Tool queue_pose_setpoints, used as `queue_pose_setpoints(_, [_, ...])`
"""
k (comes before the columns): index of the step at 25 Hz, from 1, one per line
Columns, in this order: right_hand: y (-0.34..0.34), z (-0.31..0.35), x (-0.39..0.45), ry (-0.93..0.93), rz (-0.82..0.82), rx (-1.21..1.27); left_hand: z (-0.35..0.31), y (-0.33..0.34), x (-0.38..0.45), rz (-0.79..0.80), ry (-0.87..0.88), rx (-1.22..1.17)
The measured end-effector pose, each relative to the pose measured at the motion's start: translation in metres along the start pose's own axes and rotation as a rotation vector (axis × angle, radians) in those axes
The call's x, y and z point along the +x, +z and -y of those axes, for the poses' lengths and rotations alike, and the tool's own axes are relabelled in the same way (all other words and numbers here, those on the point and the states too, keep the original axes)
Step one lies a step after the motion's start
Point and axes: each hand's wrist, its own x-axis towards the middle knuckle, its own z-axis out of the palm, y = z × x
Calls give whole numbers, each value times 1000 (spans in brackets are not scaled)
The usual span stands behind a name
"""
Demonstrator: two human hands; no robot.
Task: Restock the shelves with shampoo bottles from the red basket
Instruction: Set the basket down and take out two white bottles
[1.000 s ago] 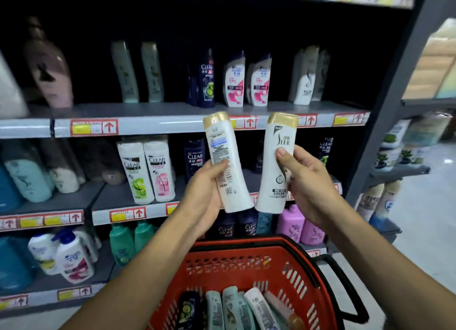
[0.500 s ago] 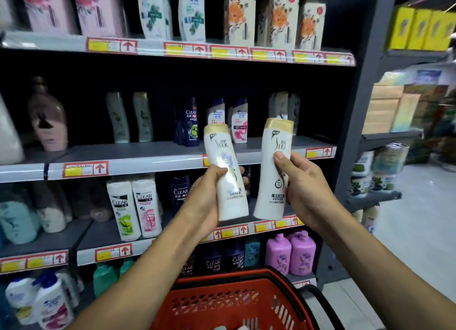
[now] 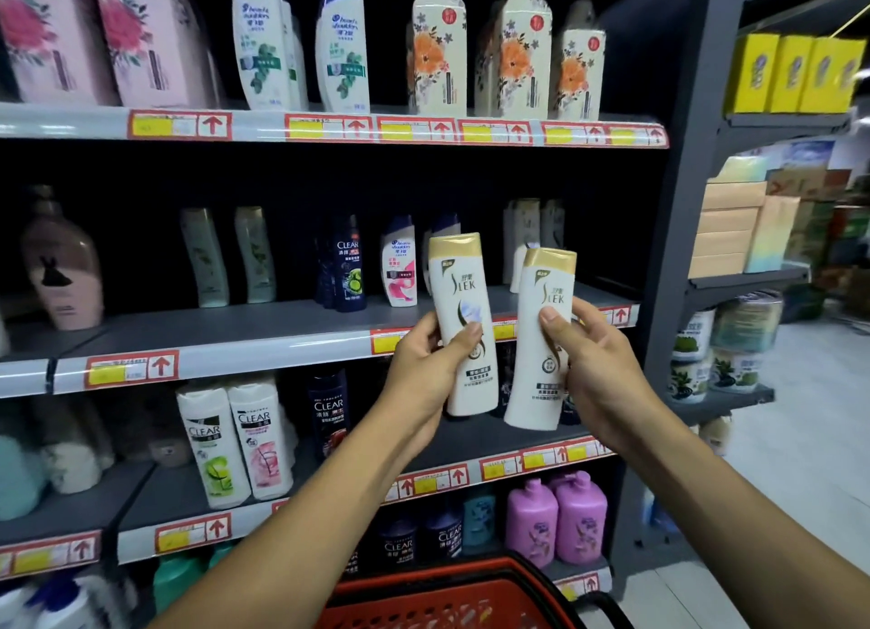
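Observation:
I hold two white shampoo bottles with gold caps, both upright with labels facing me. My left hand (image 3: 430,369) grips the left bottle (image 3: 463,308) around its middle. My right hand (image 3: 588,365) grips the right bottle (image 3: 541,346) the same way. Both bottles hover in front of the grey middle shelf (image 3: 263,332), near its right end. The red basket (image 3: 447,595) shows only its rim at the bottom of the view, below my forearms; its contents are out of sight.
The middle shelf carries a dark Clear bottle (image 3: 350,266), a white-and-pink bottle (image 3: 400,266) and pale bottles behind my hands (image 3: 527,233). Shelves above and below are stocked. A grey upright post (image 3: 678,251) bounds the shelving on the right.
Both hands rose with the bottles from the lower shelf level to the middle shelf. The left bottle turned label-forward. The view tilted up, so the basket's contents dropped out of sight.

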Motion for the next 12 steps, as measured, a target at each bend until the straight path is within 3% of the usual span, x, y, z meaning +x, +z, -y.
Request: queue_pose_setpoints(12, [-81, 20, 180, -154, -190, -103, 17, 104, 162, -97, 118, 49])
